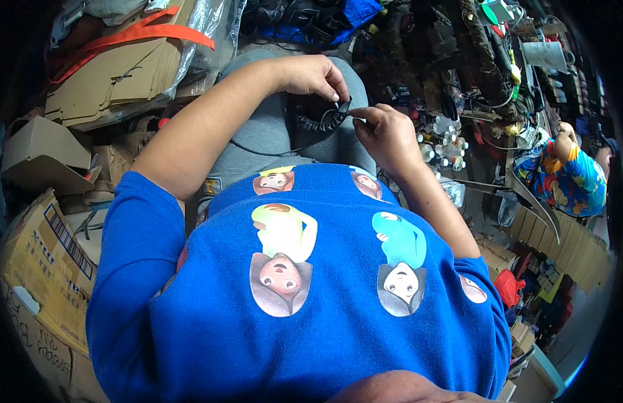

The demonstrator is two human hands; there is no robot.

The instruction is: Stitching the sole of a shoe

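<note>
Over my lap I have a black looped cord point(318, 124) with a row of small ribbed coils along it. Thumb and fingers of my left hand point(310, 75) are pinched on its upper right end. From the right, my right hand point(390, 138) closes its thumb and forefinger at that same end, close to the left fingertips. A thin black cord point(258, 152) curves away across my grey trousers point(258, 114). The exact kind of the black piece is too small and dark to make out.
Flattened cardboard point(130, 84) with an orange strap point(150, 31) lies at the upper left, above open cardboard boxes point(46, 151). Several small clear bottles point(449, 142) stand right of my knee. A curved blade point(538, 205) is farther right, near another person in a colourful shirt point(577, 178).
</note>
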